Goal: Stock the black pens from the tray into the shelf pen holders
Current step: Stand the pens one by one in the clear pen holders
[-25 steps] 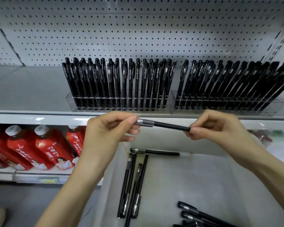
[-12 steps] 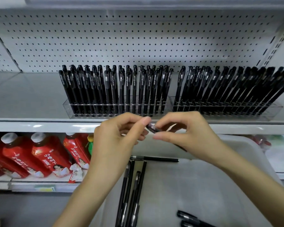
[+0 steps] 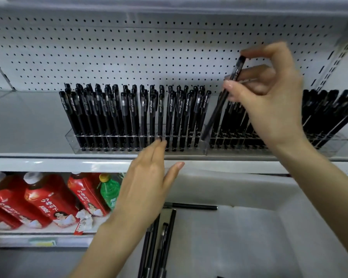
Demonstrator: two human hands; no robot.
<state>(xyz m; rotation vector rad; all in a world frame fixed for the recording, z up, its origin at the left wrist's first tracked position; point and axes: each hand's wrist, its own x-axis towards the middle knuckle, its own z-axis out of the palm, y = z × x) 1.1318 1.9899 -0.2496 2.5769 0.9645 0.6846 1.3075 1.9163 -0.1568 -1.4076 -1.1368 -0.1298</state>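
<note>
The right hand (image 3: pixel 269 101) pinched a black pen (image 3: pixel 216 111) near its cap between thumb and fingertips, its long axis slanting down-left so the lower tip met the left end of the right pen holder (image 3: pixel 329 145), while the farther left hand (image 3: pixel 149 177) hovered straight-fingered and empty.

right holder (image 3: pixel 334 143): partly behind right hand (image 3: pixel 269 101) | tray pens (image 3: pixel 166 235): cut off below

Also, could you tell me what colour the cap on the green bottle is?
The cap is yellow; the head view shows it best.
</note>
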